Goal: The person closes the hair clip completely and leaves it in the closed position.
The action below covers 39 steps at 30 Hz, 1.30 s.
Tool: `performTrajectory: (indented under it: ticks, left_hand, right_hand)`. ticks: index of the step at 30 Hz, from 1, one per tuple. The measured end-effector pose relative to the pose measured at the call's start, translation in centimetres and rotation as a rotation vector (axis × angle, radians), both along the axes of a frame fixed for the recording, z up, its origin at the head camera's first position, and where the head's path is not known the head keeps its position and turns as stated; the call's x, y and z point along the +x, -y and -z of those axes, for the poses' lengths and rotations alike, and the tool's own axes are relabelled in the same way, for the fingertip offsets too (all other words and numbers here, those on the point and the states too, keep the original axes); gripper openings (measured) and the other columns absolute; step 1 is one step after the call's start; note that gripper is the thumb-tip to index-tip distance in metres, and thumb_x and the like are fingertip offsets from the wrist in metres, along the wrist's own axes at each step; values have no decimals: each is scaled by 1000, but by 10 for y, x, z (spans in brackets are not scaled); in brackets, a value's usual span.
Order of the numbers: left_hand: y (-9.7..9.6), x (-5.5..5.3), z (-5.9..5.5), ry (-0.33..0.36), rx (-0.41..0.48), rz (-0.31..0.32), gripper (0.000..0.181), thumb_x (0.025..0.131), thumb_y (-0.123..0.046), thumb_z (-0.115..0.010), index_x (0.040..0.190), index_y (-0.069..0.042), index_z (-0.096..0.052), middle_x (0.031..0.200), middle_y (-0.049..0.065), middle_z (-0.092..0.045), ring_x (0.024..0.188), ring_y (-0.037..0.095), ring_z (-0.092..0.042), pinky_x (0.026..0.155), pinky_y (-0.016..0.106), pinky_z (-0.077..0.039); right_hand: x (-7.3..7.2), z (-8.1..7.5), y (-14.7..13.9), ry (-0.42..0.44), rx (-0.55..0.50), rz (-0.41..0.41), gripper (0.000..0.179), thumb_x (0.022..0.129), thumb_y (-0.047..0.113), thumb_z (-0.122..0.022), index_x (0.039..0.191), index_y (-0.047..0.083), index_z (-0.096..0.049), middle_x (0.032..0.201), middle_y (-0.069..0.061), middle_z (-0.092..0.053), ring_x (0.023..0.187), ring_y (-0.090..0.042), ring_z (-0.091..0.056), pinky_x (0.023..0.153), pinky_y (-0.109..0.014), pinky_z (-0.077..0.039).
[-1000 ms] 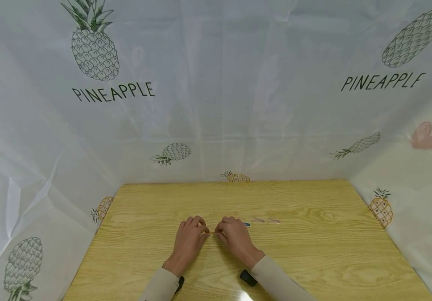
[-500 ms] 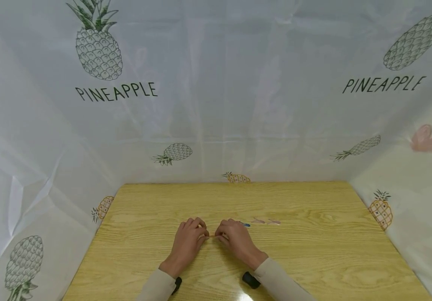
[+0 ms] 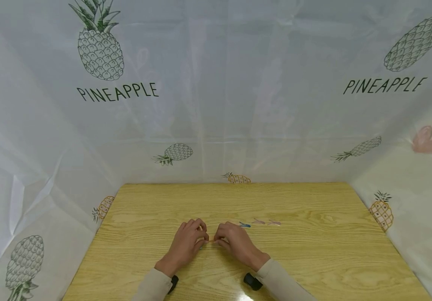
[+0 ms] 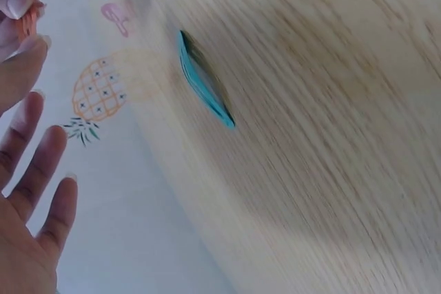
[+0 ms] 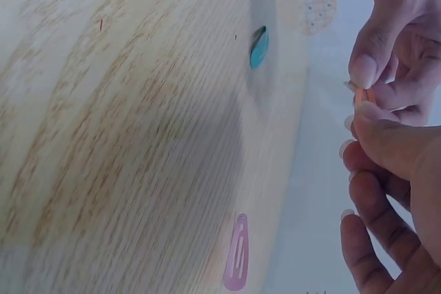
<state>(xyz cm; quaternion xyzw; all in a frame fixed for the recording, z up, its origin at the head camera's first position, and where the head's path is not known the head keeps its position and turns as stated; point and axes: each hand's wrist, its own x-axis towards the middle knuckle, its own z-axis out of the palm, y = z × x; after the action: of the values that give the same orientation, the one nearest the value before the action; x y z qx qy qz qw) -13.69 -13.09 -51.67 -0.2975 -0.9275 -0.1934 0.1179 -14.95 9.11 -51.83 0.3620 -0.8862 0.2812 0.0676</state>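
Note:
An orange hair clip (image 3: 211,241) spans the small gap between my two hands over the table. My left hand (image 3: 187,242) pinches one end with thumb and forefinger, and its other fingers are spread in the left wrist view. At the opposite end, my right hand (image 3: 235,241) pinches the orange snap clip (image 5: 364,94) between thumb and fingertip. A teal hair clip (image 4: 201,86) lies on the wood below the hands, mostly hidden behind the left hand in the head view.
A blue snap clip (image 3: 244,225) and two pink hair clips (image 3: 259,221) lie in a row beyond my right hand. The wood-grain table (image 3: 332,251) meets a white pineapple-print sheet (image 3: 216,104) at its back and sides. Black wrist devices (image 3: 252,281) sit under both forearms.
Both hands have drawn slightly nearer to me with the orange hair clip between them. More of the blue clip shows past the right hand, and a bit of teal appears beside the left.

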Motion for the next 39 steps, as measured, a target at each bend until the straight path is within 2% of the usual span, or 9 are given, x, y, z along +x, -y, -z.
performTrajectory:
  ticks: [3, 10, 13, 18, 21, 24, 30, 35, 39]
  left_hand:
    - [1, -1, -1, -4, 5, 30, 5, 89, -18, -85, 88, -20, -80, 110, -7, -60, 96, 13, -54, 86, 39, -48]
    - [5, -3, 1, -110, 52, 117, 9, 87, -19, -86, 87, -22, -78, 106, -6, -60, 93, 12, -55, 80, 34, -46]
    - [5, -3, 2, -115, 63, 132, 9, 86, -18, -86, 87, -21, -78, 105, -6, -60, 92, 12, -56, 79, 33, -46]
    - [7, -3, 1, 17, 76, 95, 6, 90, -18, -84, 89, -20, -79, 106, -8, -59, 94, 10, -55, 83, 36, -49]
    - [8, -3, 1, 111, 113, 71, 5, 92, -16, -83, 89, -19, -79, 107, -9, -58, 94, 10, -54, 84, 38, -50]
    - [9, -4, 0, 166, 161, 68, 7, 92, -13, -83, 89, -17, -78, 105, -9, -58, 92, 10, -54, 83, 36, -50]
    - [12, -5, -2, 304, 256, 88, 8, 96, -12, -79, 89, -15, -76, 104, -11, -57, 96, 13, -54, 85, 37, -51]
    - [16, -5, -1, 436, 324, 117, 11, 101, -15, -73, 92, -10, -75, 107, -9, -57, 103, 16, -54, 94, 46, -52]
    - [18, -4, 0, 483, 378, 147, 13, 103, -15, -71, 93, -8, -75, 107, -5, -59, 105, 19, -55, 94, 50, -51]
  right_hand:
    - [0, 0, -2, -14, -10, -22, 3, 94, 12, -80, 92, 14, -79, 90, 8, -71, 84, -5, -61, 76, -22, -54]
    - [-3, 1, -6, -78, -44, -96, 6, 92, 10, -82, 93, 15, -79, 91, 10, -71, 82, -6, -61, 76, -21, -53]
    - [-4, 3, -7, -86, -60, -123, 7, 92, 10, -81, 93, 16, -79, 92, 11, -72, 83, -6, -63, 78, -23, -55]
    - [-3, 4, -9, -85, -55, -105, 6, 93, 12, -82, 95, 17, -79, 95, 10, -70, 86, -5, -63, 84, -26, -57]
    - [-2, 5, -8, -112, -56, -89, 12, 90, 12, -85, 99, 16, -78, 98, 8, -69, 88, -7, -64, 82, -22, -57]
    - [-2, 6, -7, -156, -54, -80, 21, 86, 10, -89, 102, 16, -77, 101, 6, -69, 89, -9, -66, 78, -19, -55]
    - [-2, 5, -4, -260, -40, -67, 29, 80, 11, -95, 102, 17, -76, 102, 6, -69, 91, -9, -68, 80, -20, -57]
    - [-3, 4, -1, -318, -52, -74, 30, 77, 12, -97, 97, 18, -75, 99, 7, -68, 89, -8, -66, 81, -18, -56]
    - [-2, 4, 0, -328, -54, -78, 29, 78, 12, -96, 97, 18, -75, 99, 7, -67, 88, -8, -65, 80, -17, -55]
